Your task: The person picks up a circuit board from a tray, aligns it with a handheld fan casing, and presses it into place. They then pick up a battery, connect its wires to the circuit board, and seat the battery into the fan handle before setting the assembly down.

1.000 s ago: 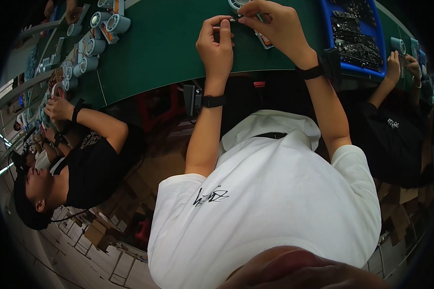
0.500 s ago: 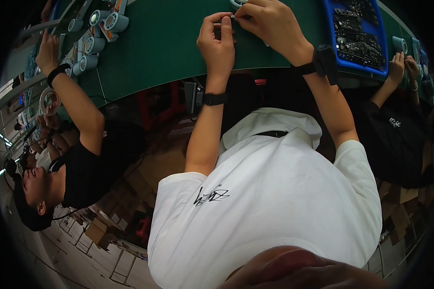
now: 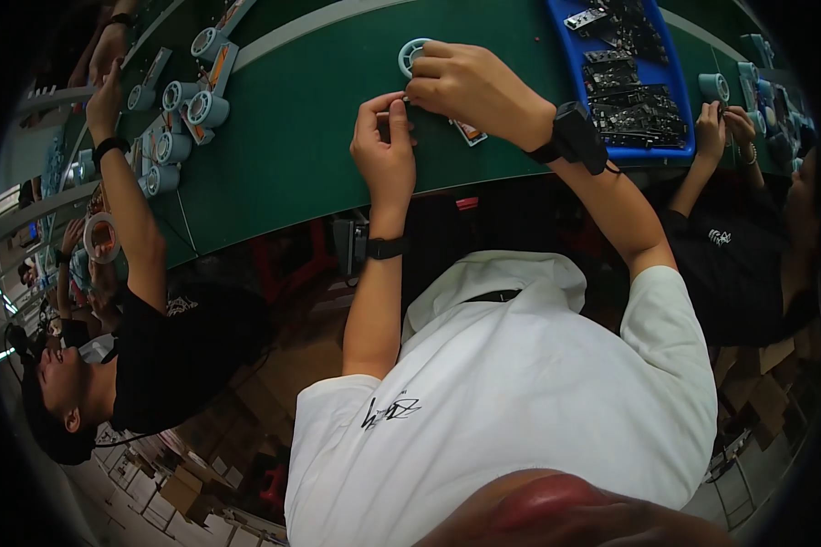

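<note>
My left hand point(image 3: 383, 150) is raised over the green table, thumb and index finger pinched at a tiny pale piece too small to name. My right hand point(image 3: 476, 91) meets it there, its fingertips closed at the same spot, with the back of the hand hiding most of the grip. Just beyond my fingers lies a light blue handheld fan point(image 3: 410, 56) with a round, ribbed head. Its handle point(image 3: 470, 134) shows an orange and white inside past my right hand, which covers the middle of it.
To the right stands a blue tray point(image 3: 686, 137) of black circuit boards point(image 3: 631, 114). Several light blue fans point(image 3: 208, 109) crowd the table's left side. A co-worker's arm point(image 3: 137, 219) reaches in at left; another co-worker's hands point(image 3: 725, 128) work at right.
The whole view has shifted, so the table, tray and my hands appear lower and further left. More of the fan shows. My hands stay pinched together.
</note>
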The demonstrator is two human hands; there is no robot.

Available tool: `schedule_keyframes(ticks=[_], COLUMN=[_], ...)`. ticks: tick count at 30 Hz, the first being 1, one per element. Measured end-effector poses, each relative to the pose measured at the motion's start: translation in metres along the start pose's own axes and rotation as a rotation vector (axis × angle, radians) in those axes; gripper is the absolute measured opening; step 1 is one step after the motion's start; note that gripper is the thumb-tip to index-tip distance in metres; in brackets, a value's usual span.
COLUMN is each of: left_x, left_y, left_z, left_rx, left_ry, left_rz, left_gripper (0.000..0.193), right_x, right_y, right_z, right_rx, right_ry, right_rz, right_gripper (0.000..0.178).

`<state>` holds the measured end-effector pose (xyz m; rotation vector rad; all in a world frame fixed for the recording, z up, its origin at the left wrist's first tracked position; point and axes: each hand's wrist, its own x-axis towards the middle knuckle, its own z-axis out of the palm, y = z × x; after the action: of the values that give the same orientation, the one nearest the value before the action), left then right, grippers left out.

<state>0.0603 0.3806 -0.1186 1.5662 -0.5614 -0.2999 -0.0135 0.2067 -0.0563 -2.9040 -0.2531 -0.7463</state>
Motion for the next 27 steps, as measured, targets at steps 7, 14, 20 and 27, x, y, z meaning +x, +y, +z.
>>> schedule_keyframes(ticks=[7,14,20,27], left_x=[-0.007,0.000,0.001,-0.001], left_y=[0.003,-0.003,0.004,0.004], left_z=[-0.004,-0.004,-0.002,-0.005], left_rx=[-0.024,-0.034,0.045,0.047], left_ry=[-0.064,-0.072,-0.064,-0.026], left_rz=[-0.040,-0.011,-0.006,0.062], left_gripper=[0.021,0.021,0.019,0.021], right_x=[-0.001,-0.002,-0.027,-0.035], right_y=[0.004,0.010,0.012,-0.003], right_z=[-0.008,-0.004,-0.019,-0.014], right_rx=[0.070,0.185,0.191,0.316], right_ry=[-0.038,-0.038,0.077,0.011], right_rz=[-0.025,0.006,0.074,0.069], right_gripper=[0.011,0.011,0.010,0.013])
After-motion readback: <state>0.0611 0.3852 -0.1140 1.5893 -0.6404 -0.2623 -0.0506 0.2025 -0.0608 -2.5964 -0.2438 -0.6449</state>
